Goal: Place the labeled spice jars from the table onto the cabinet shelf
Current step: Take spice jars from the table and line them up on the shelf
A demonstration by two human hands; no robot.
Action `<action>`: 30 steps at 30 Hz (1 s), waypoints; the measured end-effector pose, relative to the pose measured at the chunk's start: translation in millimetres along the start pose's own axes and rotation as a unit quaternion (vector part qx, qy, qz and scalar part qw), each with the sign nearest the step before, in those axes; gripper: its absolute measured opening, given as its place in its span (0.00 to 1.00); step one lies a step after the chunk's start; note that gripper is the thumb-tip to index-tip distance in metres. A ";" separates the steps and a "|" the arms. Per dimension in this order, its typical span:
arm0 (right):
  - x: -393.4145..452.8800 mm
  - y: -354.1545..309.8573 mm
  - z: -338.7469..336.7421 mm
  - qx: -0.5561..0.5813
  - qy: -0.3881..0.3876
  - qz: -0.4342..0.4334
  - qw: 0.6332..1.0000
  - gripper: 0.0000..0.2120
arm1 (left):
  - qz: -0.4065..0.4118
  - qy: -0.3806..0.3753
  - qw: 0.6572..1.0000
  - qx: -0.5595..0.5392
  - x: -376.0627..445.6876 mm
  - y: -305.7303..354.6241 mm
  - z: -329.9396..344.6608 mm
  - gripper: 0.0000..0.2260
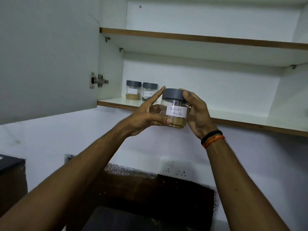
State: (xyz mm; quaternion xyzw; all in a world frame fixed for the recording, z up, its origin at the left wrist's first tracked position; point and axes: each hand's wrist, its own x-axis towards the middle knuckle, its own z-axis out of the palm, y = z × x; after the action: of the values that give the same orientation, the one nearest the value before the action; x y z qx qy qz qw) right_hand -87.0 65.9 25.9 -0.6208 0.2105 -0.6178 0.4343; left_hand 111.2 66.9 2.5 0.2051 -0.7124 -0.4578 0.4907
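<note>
A clear jar [174, 109] with a grey lid and a white label reading "Coriander Powder" is held up in front of the cabinet's lower shelf [233, 121]. My right hand [197, 114] grips its right side, fingers curled over the lid. My left hand [146, 114] supports the left side, thumb under the base and index finger straight against the lid. Two more grey-lidded labelled jars stand at the shelf's back left: one with tan powder [133, 90] and one with dark contents [149, 91], partly hidden by my left fingers.
The cabinet door [48, 55] stands open at the left on its hinge [98, 80]. An upper shelf [200, 38] runs above. Below are a white wall with a socket plate [177, 170], a dark counter [150, 197] and a dark box [11, 180] at left.
</note>
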 end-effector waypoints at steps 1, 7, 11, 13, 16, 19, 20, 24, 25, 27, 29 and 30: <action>5.7 -1.7 1.2 -0.004 -0.001 -0.004 1.000 0.21 | 0.002 0.002 1.000 0.001 5.3 2.2 -3.7 0.49; 30.3 -2.1 2.2 -0.010 0.000 -0.006 1.000 0.23 | -0.002 -0.015 1.000 0.006 31.4 4.6 -25.3 0.48; 46.6 2.6 0.2 0.003 0.002 -0.016 1.000 0.24 | -0.021 -0.017 1.000 -0.007 50.8 10.7 -35.2 0.35; 52.8 4.9 -0.2 -0.001 -0.001 -0.021 1.000 0.23 | -0.026 0.013 0.999 0.035 61.2 17.8 -36.3 0.26; 63.2 8.8 0.0 -0.007 0.001 -0.031 0.999 0.23 | -0.015 0.043 0.995 0.092 79.2 26.8 -39.5 0.23; 72.5 10.7 -0.9 -0.020 -0.003 -0.045 0.999 0.22 | -0.003 0.044 0.992 0.119 93.6 31.5 -43.3 0.21; 75.6 11.4 -1.9 -0.024 -0.008 -0.047 0.999 0.22 | -0.004 0.043 0.992 0.122 96.8 32.1 -44.6 0.22; 89.0 14.1 -5.4 -0.055 -0.027 -0.040 0.997 0.23 | -0.017 0.059 0.990 0.130 111.3 28.8 -55.5 0.22; 91.8 15.0 -6.6 -0.065 -0.028 -0.035 0.997 0.23 | -0.021 0.060 0.989 0.132 114.9 27.8 -58.6 0.20; 98.5 17.9 -10.7 -0.071 0.001 -0.022 0.997 0.23 | -0.029 0.064 0.989 0.134 123.6 27.1 -65.2 0.16; 105.0 23.6 -18.2 -0.114 0.069 -0.012 0.991 0.25 | -0.032 0.066 0.987 0.146 133.5 29.2 -72.4 0.14; 107.0 27.6 -22.5 -0.165 0.105 -0.010 0.981 0.26 | -0.032 0.064 0.985 0.157 138.8 31.1 -76.7 0.13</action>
State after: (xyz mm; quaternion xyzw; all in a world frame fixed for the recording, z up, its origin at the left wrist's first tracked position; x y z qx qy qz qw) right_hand -85.0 -40.5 63.2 -0.6174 0.3476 -0.6411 0.2948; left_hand 123.8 -55.1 107.7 0.3311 -0.7355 -0.3415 0.4825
